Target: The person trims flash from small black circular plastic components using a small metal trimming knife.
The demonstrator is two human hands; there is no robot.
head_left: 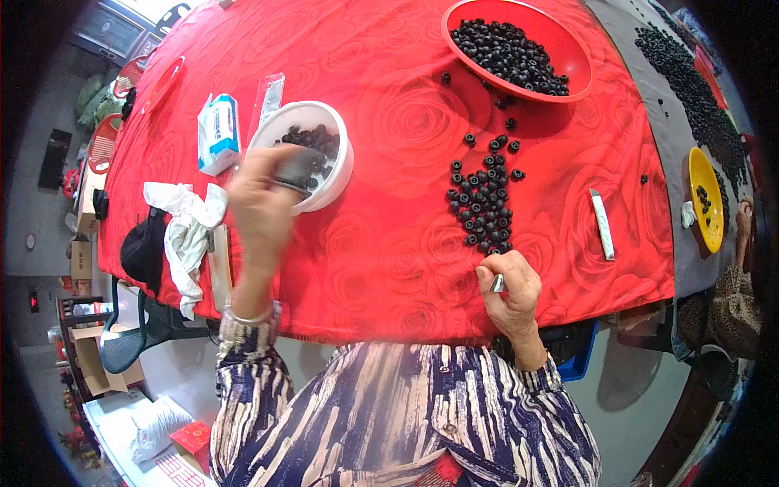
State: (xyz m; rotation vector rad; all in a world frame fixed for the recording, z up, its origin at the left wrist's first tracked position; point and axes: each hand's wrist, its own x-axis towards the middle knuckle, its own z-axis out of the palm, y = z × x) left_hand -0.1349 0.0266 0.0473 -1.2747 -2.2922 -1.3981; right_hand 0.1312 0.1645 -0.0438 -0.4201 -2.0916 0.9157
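My left hand [261, 199] is over the near left side of a white bowl [343, 170] and is smeared by motion. A dark blur [299, 169] shows by its fingers; I cannot make out whether they hold it. Inside the bowl lie several small black ring-shaped parts [312, 142]. My right hand [514, 296] is closed round a small metal tool [497, 283], of which only the silver end shows. Just beyond its fingers, a loose pile of black ring-shaped parts [483, 199] lies on the red tablecloth [389, 268].
A red basin [580, 61] with many black parts stands at the far right. A white-handled cutter [602, 225] lies to the right. On the left are a blue-and-white box [218, 134], a white cloth [191, 231] and a black cap [142, 252]. A yellow plate [698, 174] is farther right, near another person's hand [743, 219].
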